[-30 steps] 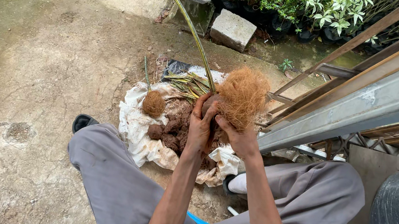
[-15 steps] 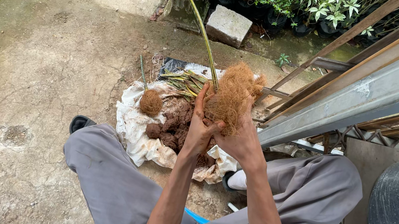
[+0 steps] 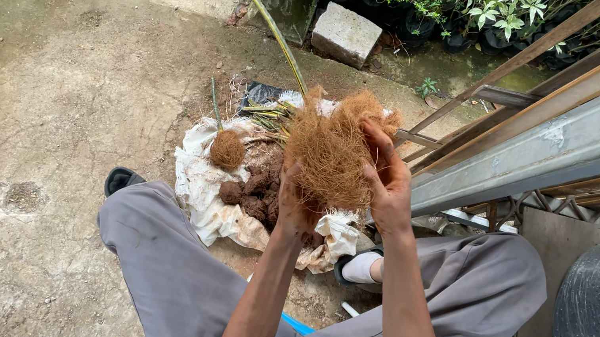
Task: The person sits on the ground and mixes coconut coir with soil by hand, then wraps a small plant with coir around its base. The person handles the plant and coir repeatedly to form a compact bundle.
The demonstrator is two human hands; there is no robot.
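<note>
no labels, signs or screens show. the nearest thing to a package is a crumpled, dirty white plastic sack [image 3: 213, 207] spread flat on the concrete ground, with a black plastic bag [image 3: 259, 95] lying just behind it.

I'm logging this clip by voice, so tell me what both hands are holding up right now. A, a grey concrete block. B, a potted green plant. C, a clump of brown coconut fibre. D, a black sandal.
C: the left hand and right hand grip a shaggy clump of brown coconut fibre raised above the white sack on the ground.
</note>
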